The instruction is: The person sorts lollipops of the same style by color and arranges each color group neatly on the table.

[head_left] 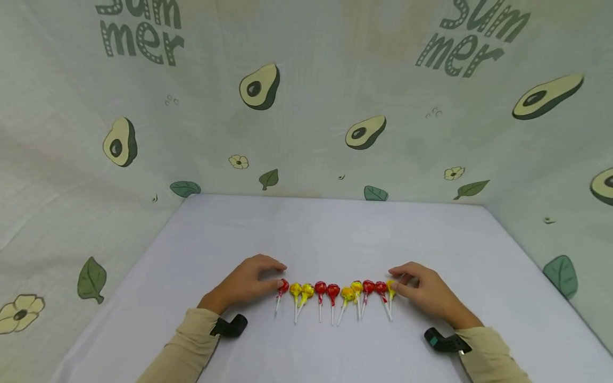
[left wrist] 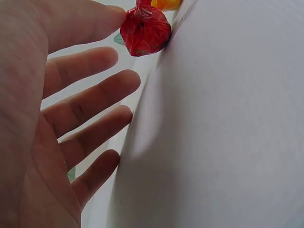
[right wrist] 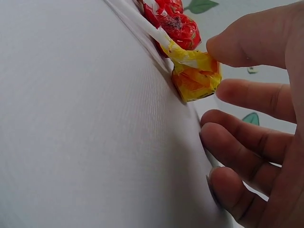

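Several wrapped lollipops lie side by side in a row on the white table, their sticks toward me. At the row's left end is a red lollipop (head_left: 283,286); my left hand (head_left: 250,282) touches its head with the thumb tip. In the left wrist view the other fingers (left wrist: 102,95) spread out straight, apart from that lollipop (left wrist: 145,31). A yellow lollipop (head_left: 391,290) ends the row on the right. There my right hand (head_left: 423,290) has its thumb and index fingertip against the outer side of the yellow head (right wrist: 194,78), with its other fingers loosely bent.
Between the ends lie more lollipops, such as a yellow one (head_left: 347,294) and a red one (head_left: 332,291). The white table (head_left: 335,234) meets a printed cloth backdrop (head_left: 306,143) at the back and sides. Each wrist wears a black device (head_left: 230,326).
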Demonstrator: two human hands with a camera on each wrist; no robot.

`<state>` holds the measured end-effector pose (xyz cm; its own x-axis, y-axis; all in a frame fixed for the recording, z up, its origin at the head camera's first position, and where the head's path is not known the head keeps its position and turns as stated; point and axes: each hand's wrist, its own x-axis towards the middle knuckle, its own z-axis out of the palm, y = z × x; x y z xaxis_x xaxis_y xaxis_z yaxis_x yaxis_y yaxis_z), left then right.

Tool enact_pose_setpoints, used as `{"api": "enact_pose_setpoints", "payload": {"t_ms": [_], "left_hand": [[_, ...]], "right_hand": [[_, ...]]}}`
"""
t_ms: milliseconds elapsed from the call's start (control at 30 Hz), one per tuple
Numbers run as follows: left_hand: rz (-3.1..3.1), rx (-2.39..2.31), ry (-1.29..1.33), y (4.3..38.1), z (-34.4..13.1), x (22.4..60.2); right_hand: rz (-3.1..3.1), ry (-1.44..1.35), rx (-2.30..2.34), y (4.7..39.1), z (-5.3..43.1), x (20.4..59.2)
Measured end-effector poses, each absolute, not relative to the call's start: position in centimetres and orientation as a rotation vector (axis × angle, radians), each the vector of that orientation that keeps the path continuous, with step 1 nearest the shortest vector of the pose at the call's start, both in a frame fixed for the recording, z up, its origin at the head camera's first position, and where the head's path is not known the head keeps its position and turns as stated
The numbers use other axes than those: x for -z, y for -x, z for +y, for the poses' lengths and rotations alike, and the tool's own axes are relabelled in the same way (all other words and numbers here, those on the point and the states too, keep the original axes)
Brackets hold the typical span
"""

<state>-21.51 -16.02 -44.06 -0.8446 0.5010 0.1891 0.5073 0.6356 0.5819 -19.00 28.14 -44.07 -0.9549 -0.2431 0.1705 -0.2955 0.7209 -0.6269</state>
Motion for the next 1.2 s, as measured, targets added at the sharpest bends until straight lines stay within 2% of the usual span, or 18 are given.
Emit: {"api": "enact_pose_setpoints", "payload": {"t_ms": [433,1200], "left_hand": [[-2.854,1.051,0.954,22.1,-16.5,44.3],[-2.892,1.161,0.947,22.0,-16.3,44.7]], "right_hand": [[-2.873,-0.616,-1.024,19.2,28.7,44.4],[-2.830,-0.664,-1.008,19.1,29.2,44.3]]}}
